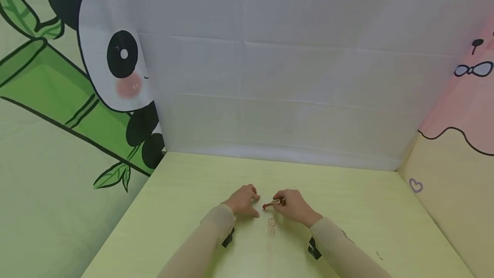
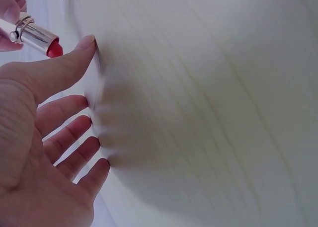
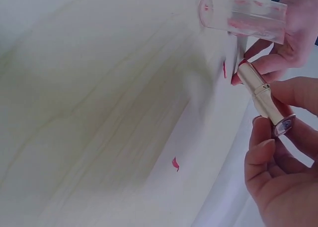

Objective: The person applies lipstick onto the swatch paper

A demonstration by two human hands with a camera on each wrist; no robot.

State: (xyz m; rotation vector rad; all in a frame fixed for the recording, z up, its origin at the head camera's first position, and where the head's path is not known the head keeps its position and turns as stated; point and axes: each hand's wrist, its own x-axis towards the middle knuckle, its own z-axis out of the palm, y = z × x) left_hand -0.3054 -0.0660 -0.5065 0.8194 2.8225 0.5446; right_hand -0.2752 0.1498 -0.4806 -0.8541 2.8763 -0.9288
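Note:
My right hand [image 1: 295,207] pinches a lipstick [image 3: 259,90] in a shiny gold tube between thumb and fingers. Its red tip points left, toward my left hand [image 1: 243,202]. That left hand holds nothing; its fingers are spread, and the fingertips [image 2: 102,162] are at the tabletop. A small gap separates it from the lipstick, seen in the left wrist view. Nearer to me, between the two hands, a clear cap [image 1: 271,226] with red smears inside stands on the table.
A small red fleck [image 3: 175,164] lies on the pale yellow tabletop [image 1: 328,196]. Behind the table hangs a white sheet [image 1: 270,76]. Walls with a painted panda [image 1: 112,55] and a pink figure [image 1: 463,98] flank it.

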